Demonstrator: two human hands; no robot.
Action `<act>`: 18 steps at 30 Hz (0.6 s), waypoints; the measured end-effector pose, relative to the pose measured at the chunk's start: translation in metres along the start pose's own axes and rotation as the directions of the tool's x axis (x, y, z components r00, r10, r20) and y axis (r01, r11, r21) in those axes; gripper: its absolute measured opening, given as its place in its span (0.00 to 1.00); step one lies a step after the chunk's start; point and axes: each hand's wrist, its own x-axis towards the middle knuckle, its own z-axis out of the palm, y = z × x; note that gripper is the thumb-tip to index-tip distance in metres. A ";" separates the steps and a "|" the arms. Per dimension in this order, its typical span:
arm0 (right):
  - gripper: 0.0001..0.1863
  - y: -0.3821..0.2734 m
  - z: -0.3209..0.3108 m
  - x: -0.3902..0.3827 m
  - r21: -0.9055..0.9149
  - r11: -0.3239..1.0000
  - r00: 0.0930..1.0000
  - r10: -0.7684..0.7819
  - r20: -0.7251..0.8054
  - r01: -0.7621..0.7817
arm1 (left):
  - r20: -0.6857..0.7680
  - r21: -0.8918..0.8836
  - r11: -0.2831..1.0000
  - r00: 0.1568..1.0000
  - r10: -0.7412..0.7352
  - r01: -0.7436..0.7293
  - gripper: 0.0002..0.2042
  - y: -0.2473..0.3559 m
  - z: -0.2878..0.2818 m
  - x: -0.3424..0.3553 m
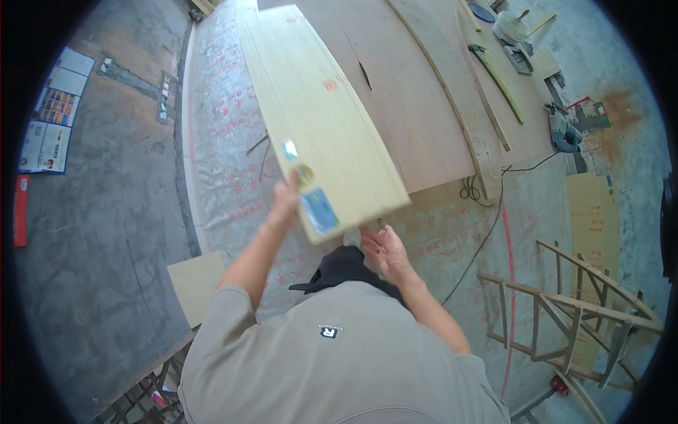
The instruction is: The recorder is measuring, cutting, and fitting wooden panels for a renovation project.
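Note:
A long pale-yellow board [311, 92] with faint red marks and a blue label [320, 210] stretches away from me at a slant. My left hand [284, 200] grips its left edge near the close end, beside a round yellowish disc [304, 174] on the face; the hand is slightly blurred and its fingers are partly hidden. Just below the near end of the board is my right hand [387, 249], fingers extended and thumb raised. Whether its fingertips touch the edge cannot be made out.
A wide brown panel [417, 141] lies to the right, carrying curved wood strips [459, 106]. Past its right edge sit a corded power tool [563, 131] and a white bucket [510, 28]. A wooden frame [572, 311] stands at lower right; a small square panel [196, 288] lies left.

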 end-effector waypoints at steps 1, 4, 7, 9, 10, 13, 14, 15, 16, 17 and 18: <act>0.21 0.018 0.013 0.005 0.267 0.962 0.997 -0.074 0.031 0.063 | 0.059 0.027 0.999 0.998 -0.019 0.018 0.21 -0.023 0.010 -0.028; 0.19 0.064 -0.004 -0.026 0.315 0.907 0.832 -0.067 -0.551 0.281 | 0.244 0.074 0.930 0.897 -0.368 0.361 0.17 -0.096 0.012 -0.110; 0.17 0.089 -0.053 -0.112 0.221 0.916 0.789 -0.145 -0.597 0.335 | 0.345 0.221 0.797 0.720 -0.603 0.562 0.21 -0.119 0.001 -0.152; 0.16 0.123 -0.100 -0.178 0.158 0.915 0.741 -0.191 -0.644 0.372 | 0.452 0.064 0.771 0.671 -0.588 0.633 0.23 -0.136 -0.022 -0.132; 0.15 0.144 -0.127 -0.204 0.102 0.906 0.719 -0.254 -0.647 0.411 | 0.558 -0.095 0.711 0.629 -0.542 0.697 0.26 -0.138 -0.027 -0.118; 0.19 0.185 -0.147 -0.266 0.076 0.909 0.480 -0.144 -0.865 0.410 | 0.404 -0.165 0.655 0.656 -0.637 0.738 0.29 -0.147 -0.006 -0.129; 0.19 0.199 -0.145 -0.277 0.081 0.902 0.474 -0.145 -0.868 0.423 | 0.409 -0.150 0.659 0.653 -0.638 0.737 0.29 -0.150 -0.002 -0.142; 0.22 0.215 -0.141 -0.285 -0.011 0.918 0.341 -0.158 -0.927 0.397 | 0.417 -0.142 0.713 0.694 -0.586 0.687 0.28 -0.154 -0.002 -0.160; 0.25 0.224 -0.141 -0.289 -0.100 0.929 0.205 -0.182 -0.962 0.357 | 0.428 -0.141 0.765 0.736 -0.525 0.628 0.28 -0.157 -0.002 -0.176; 0.25 0.236 -0.139 -0.297 -0.097 0.924 0.201 -0.181 -0.963 0.369 | 0.439 -0.137 0.810 0.768 -0.466 0.570 0.28 -0.153 -0.001 -0.193; 0.27 0.248 -0.138 -0.306 -0.129 0.880 0.202 -0.244 -0.948 0.457 | 0.454 -0.120 0.830 0.773 -0.442 0.545 0.28 -0.143 -0.006 -0.208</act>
